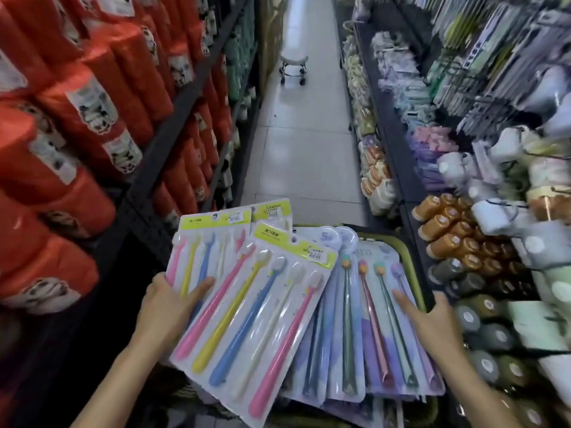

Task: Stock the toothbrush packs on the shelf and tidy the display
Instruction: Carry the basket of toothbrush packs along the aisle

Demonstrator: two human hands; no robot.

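Both forearms are bare, no sleeves showing at all. Left hand and right hand are bare too.

Tiled aisle floor, stocked shelves, stool

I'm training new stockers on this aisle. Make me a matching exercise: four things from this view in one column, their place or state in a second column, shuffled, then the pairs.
Things:
1. Left hand
2. Right hand
3. White stool
4. Red packs

Places or states:
A. Far down the aisle floor
B. Stacked on the left shelving
C. Holding the yellow-topped toothbrush packs
D. Fingers spread on the blue and purple toothbrush packs

Pairs: 1-C, 2-D, 3-A, 4-B
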